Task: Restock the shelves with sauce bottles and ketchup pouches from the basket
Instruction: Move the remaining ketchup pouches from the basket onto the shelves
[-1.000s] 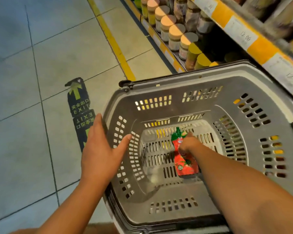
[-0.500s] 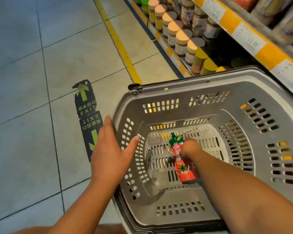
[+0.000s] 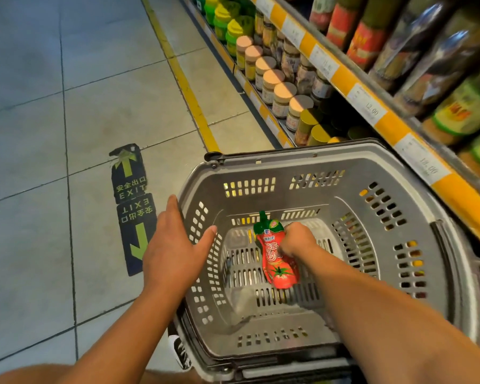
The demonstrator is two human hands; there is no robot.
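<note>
At lower centre of the frame, a grey perforated basket (image 3: 311, 167) sits on the tiled floor (image 3: 94, 106), just beside the shelves (image 3: 383, 120) that run along the right edge. One ketchup pouch (image 3: 276, 256) (red body, green spout end, tomato graphic near its lower end) lies inside the basket, over the slotted bottom, with the spout pointing toward the top of the frame.

The right hand (image 3: 298, 239) reaches down into the basket; its grip is closed around the middle of the ketchup pouch, fingers curled onto the pouch's right side. Whether the pouch is clear of the basket bottom cannot be told.

The left hand (image 3: 172, 250) is at the basket's left wall: fingers extended and straight on the outside of the rim, thumb spread over the inner face of the wall. This grip is open and holds nothing.

On the lower shelf, at upper centre, stands a row of jars (image 3: 277, 87) with pale lids. Bottles (image 3: 372, 37) stand on the upper shelf at upper right, blurred. A dark exit sticker (image 3: 132, 206) with green arrows lies on the floor left of the basket.
</note>
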